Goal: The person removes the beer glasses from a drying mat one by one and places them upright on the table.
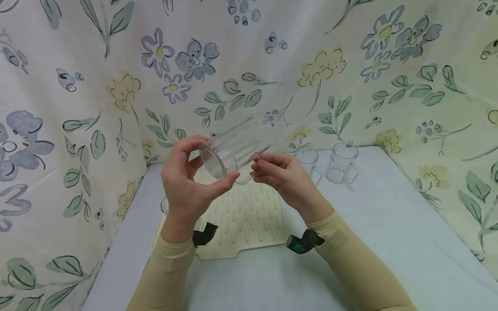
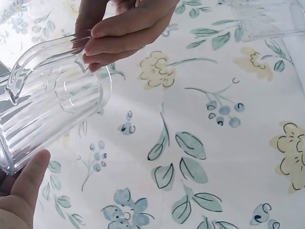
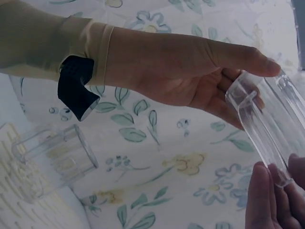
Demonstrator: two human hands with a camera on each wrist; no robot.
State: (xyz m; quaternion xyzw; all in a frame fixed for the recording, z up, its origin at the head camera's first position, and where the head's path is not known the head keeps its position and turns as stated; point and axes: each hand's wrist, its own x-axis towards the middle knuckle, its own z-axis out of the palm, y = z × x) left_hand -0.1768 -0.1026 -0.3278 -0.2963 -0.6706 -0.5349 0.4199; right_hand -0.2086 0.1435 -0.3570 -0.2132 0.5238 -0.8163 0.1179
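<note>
A clear glass mug (image 1: pixel 245 147) is held tilted in the air above the drying mat (image 1: pixel 249 216). My left hand (image 1: pixel 184 181) grips its thick-edged lower end, the thumb along the near side. At the mug's handle side, my right hand (image 1: pixel 285 177) pinches with thumb and fingertips. The left wrist view shows the curved handle of the mug (image 2: pixel 52 90) running up to the fingers of the right hand (image 2: pixel 128 33). Nothing shows inside the mug.
Two more clear mugs (image 1: pixel 307 157) (image 1: pixel 341 162) stand on the white table (image 1: pixel 389 216) at the back right. Another clear mug (image 3: pixel 62 160) stands on the cream ridged mat, mostly hidden behind my left wrist in the head view. A floral curtain (image 1: pixel 241 56) encloses the table.
</note>
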